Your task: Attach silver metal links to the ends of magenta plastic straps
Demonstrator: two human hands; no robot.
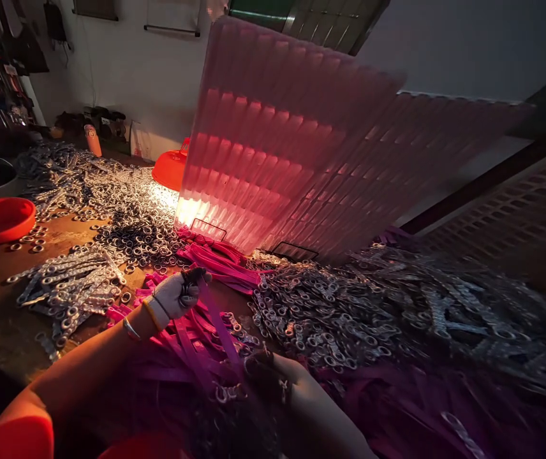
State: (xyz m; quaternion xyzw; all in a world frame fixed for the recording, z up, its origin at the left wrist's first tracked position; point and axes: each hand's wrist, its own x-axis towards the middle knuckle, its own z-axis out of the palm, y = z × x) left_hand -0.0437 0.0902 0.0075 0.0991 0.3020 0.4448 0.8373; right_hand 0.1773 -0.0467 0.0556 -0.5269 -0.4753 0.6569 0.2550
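Note:
My left hand (176, 298), in a white glove with dark fingertips, is closed on one end of a magenta strap (219, 325). From there the strap runs down taut to my right hand (273, 380), whose dark-gloved fingers are closed round its lower part. Small metal bits show at the right fingers, too dim to make out. Under both hands lies a heap of magenta straps (184, 347). To the left is a pile of flat metal links with ringed ends (74, 287); a larger pile of such links (321, 306) lies beyond my right hand.
Loose metal rings (146, 233) are heaped at the back under a red lamp (168, 169). A red bowl (0, 220) stands at left. Ridged translucent panels (273, 140) lean upright behind the bench. More magenta straps (426, 408) spread at lower right.

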